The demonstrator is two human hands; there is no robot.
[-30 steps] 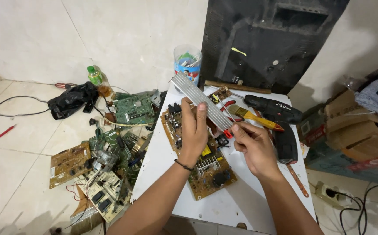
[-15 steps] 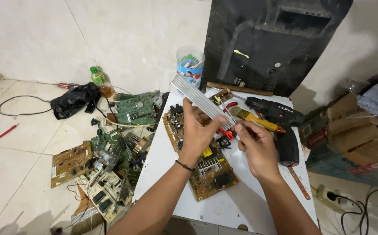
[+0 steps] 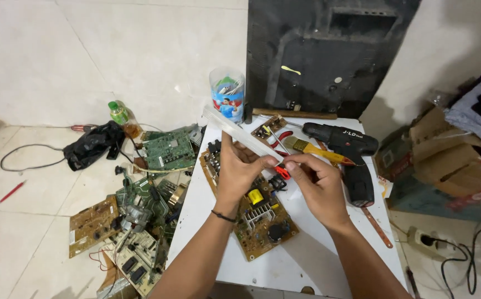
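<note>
Both hands were up over the brown circuit board [image 3: 251, 213] that lay on the white tabletop [image 3: 307, 260]. The left hand [image 3: 236, 171] had its fingers wrapped around the near end of a flat strip of white ribbon cable [image 3: 235, 134], which ran up and away from the board toward the plastic cup [image 3: 226, 94] full of bits. The right hand [image 3: 317, 185] sat just beside the left, fingers pinched closed at the cable's end, right by a small red-handled tool [image 3: 281, 171]; couldn't tell if it was holding the cable or the tool.

Right of the board there was a yellow-handled paintbrush [image 3: 315, 150] and a black cordless drill [image 3: 347, 158]. Behind the board, a big black TV back cover [image 3: 323, 55] leaned on the wall. Left of the board, down on the floor, was a heap of green and brown circuit boards [image 3: 141, 216], a black bag [image 3: 91, 145] and a green bottle [image 3: 119, 112].
</note>
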